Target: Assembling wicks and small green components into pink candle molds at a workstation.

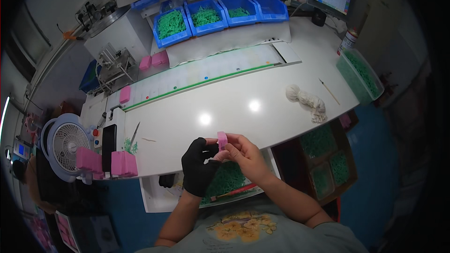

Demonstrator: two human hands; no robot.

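Close to the front edge of the white table, a small pink block [222,138] is held upright between both hands. My left hand [200,164], in a black glove with bare thumb and fingertip ends, is closed on its left side. My bare right hand [244,157] pinches it from the right, thumb toward me. What the fingers cover of the block is hidden. Below the hands a drawer [149,197] is pulled out, holding a heap of thin green pieces [227,178] and a red stick-like tool [234,191].
Blue bins [173,42] with green pieces stand behind the conveyor strip [197,77]. A white cloth bundle [307,100], a thin brush-like stick [329,91] and a green tub [363,77] are at right. Pink stacks [124,164], tweezers [135,133] and a fan [65,143] are at left.
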